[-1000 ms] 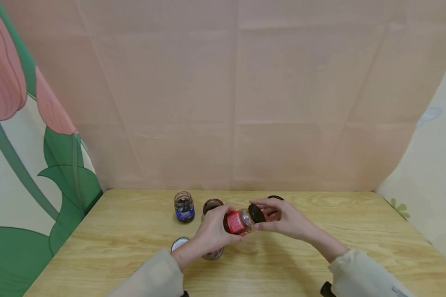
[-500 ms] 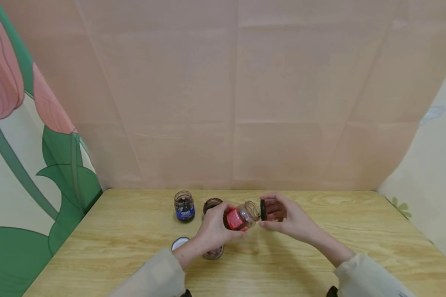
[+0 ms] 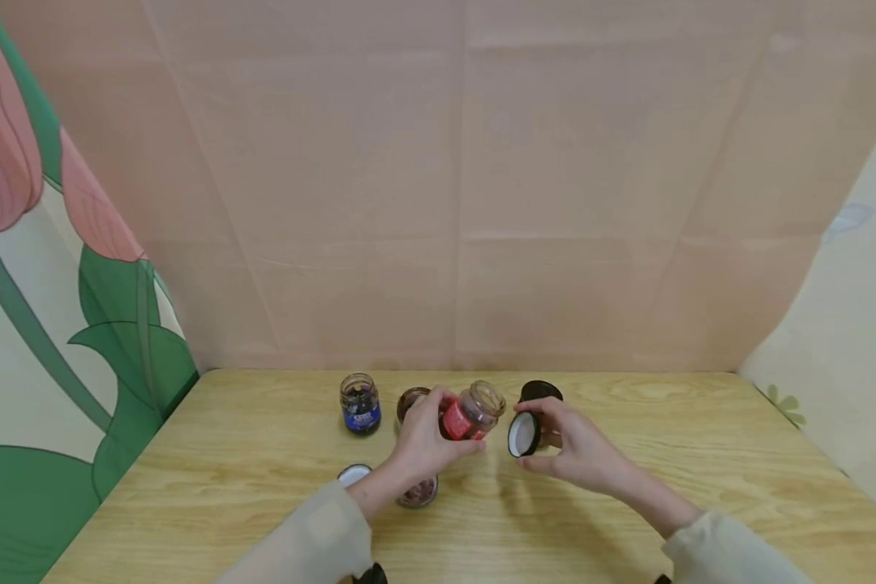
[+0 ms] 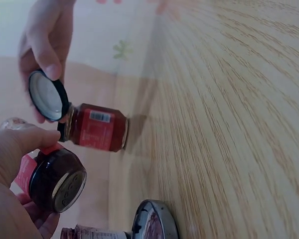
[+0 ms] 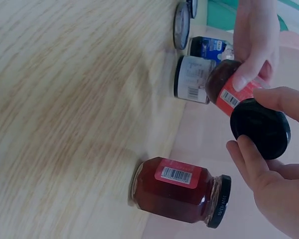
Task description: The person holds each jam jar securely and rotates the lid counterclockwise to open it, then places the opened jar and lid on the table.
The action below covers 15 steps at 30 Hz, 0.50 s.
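Note:
My left hand (image 3: pixel 422 442) grips a red-labelled glass jar (image 3: pixel 461 418) above the table, tilted with its uncovered mouth up and to the right. Dark contents fill the jar's lower part in the left wrist view. Between the thumb and fingers of my right hand (image 3: pixel 584 454) is a black jar lid (image 3: pixel 523 435), pinched by its edge, its white inside turned toward the jar. A small gap separates lid and jar mouth in the head view. Just behind the right hand stands a second red-labelled jar (image 5: pixel 172 189), capped with a black lid and partly hidden in the head view.
An uncovered blue-labelled jar (image 3: pixel 361 414) stands at the back left of the wooden table (image 3: pixel 263 503). Beside it, a white-labelled jar (image 5: pixel 194 79) is partly behind my left hand. Two loose lids, one white inside (image 3: pixel 354 473) and one smeared (image 3: pixel 418 492), lie near my left forearm.
The right hand has lifted the black lid off the red-labelled jar, drawn it a little right and turned its inside toward the jar. My left hand has tipped the jar more upright.

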{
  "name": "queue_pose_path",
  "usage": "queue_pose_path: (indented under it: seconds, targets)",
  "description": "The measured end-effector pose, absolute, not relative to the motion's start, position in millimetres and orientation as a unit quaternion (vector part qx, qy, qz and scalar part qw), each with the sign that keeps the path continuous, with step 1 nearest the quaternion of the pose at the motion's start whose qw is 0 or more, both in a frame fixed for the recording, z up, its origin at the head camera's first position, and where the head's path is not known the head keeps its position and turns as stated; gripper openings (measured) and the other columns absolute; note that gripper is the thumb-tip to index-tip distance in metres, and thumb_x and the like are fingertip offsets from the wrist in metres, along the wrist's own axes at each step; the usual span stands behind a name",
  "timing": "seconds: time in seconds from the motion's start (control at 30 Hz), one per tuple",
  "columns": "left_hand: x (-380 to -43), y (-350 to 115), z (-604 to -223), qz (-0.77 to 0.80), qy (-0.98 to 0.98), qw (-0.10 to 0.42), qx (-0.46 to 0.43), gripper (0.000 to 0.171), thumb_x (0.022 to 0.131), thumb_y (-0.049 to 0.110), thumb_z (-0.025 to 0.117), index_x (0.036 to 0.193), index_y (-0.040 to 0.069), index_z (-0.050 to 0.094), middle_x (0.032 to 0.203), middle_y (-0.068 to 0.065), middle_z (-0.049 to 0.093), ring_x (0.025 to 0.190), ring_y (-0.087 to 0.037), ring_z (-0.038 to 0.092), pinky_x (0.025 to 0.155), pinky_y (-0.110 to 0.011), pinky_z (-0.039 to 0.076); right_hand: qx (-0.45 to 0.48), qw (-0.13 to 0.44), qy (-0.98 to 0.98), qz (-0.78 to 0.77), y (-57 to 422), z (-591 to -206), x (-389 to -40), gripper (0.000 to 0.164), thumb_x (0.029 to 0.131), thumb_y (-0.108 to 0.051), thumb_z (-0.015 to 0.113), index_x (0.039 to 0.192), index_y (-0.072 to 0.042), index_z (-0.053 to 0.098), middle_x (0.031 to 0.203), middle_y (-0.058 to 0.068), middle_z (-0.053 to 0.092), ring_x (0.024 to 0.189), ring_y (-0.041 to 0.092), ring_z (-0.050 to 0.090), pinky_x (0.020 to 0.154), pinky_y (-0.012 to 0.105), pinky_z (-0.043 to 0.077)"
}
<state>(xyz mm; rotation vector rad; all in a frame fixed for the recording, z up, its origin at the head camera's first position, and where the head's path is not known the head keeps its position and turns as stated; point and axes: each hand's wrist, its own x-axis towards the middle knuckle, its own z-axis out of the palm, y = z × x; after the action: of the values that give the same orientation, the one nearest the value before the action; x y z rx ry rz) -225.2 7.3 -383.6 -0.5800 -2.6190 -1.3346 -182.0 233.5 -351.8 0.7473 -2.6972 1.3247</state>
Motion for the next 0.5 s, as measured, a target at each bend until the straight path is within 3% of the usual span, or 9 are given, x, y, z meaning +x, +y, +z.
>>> queue_pose_path:
  seconds: [0.2,0.5]
  targets:
    - [-227.4,12.8,-383.4,-0.462,-0.868,0.068,-0.171,0.061,0.066,0.032,0.088,0.114,0.012,0.056,0.106,-0.006,0.062,0.099,-0.023,0.058,0.083,-0.039,0.050,0.247,0.016,-0.864,0.439,233.1,-358.8,-179.7,0.056,0.073,0.002,0.078,0.121,0.008,0.049,0.118,0.025,0.054,0.106,0.038,0.060,0.084,0.032,0.055]
    - [-228.6,19.0,-383.3,-0.468,-0.864,0.068,-0.171,0.060,0.069,0.027,0.086,0.118,0.009,0.056,0.109,-0.009,0.065,0.100,-0.026,0.062,0.081,-0.038,0.054,0.258,0.022,-0.874,0.410,230.7,-370.1,-178.0,0.062,0.070,-0.004,0.081,0.122,0.013,0.051,0.113,0.022,0.055,0.101,0.034,0.061,0.081,0.033,0.056]
